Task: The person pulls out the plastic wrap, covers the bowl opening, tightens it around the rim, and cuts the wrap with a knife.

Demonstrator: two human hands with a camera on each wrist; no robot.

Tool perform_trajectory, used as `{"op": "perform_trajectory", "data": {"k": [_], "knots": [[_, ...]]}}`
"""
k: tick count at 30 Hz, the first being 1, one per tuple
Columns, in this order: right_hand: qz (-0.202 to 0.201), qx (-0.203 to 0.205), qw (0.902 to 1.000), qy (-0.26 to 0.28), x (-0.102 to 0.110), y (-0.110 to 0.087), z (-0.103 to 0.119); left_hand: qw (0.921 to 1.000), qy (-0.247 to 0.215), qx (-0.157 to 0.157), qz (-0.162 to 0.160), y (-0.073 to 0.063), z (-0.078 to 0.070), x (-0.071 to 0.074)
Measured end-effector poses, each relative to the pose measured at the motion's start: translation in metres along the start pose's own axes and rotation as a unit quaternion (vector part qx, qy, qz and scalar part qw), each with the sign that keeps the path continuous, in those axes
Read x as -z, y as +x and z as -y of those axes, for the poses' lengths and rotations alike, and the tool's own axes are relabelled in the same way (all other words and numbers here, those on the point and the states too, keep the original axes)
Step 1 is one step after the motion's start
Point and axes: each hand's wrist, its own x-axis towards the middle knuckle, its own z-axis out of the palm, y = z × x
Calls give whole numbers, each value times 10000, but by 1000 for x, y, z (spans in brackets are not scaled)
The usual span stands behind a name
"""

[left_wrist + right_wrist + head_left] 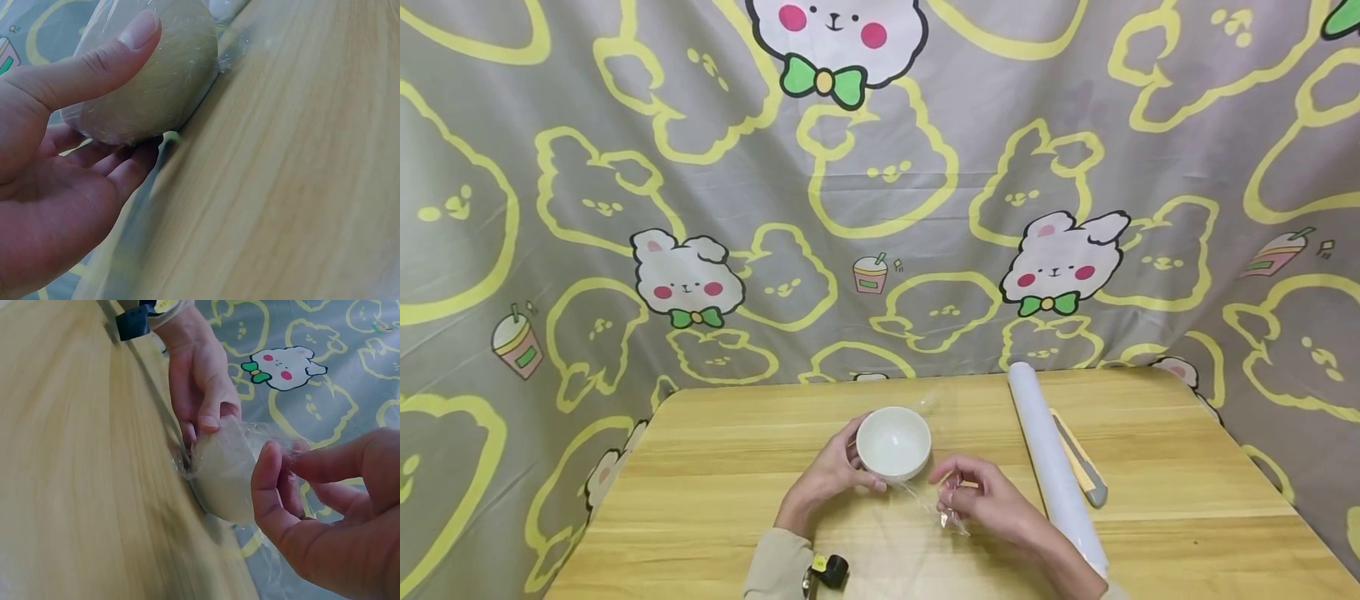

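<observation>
A small white bowl point(893, 442) stands near the middle of the wooden table, with clear plastic wrap point(250, 440) over and around it. My left hand point(838, 465) grips the bowl from its left side, thumb on the near side and fingers around the far side. In the left wrist view the thumb presses on the wrapped bowl point(169, 81), and the wrap is creased. To the right of the bowl, my right hand point(981, 496) pinches a gathered edge of the wrap between thumb and fingers, and the film stretches from there to the bowl.
A long white roll point(1051, 458) of film lies to the right of my right hand, reaching toward the far edge. Just beyond it is a yellow utility knife point(1081, 462). A patterned curtain point(880, 208) hangs behind the table point(700, 467).
</observation>
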Motion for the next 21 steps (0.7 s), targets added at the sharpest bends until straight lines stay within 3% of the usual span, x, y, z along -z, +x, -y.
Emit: {"op": "perform_trajectory", "data": {"k": [4,9,14,16,21], "knots": [[120,53,9991,-408,2,0,-3,10000,-12,-29,17,1,0,0],[-29,49,9940,-1092,0,1,-4,10000,6,-27,-8,2,1,-1],[-159,-32,9934,-1132,-6,2,-7,9999,43,-58,121,2,1,-1],[-217,5,9936,-1107,-8,2,-8,9996,180,-77,179,1,-1,-2],[-362,75,9939,-1040,-10,1,-9,9944,1050,-96,-47,-1,-10,-10]]}}
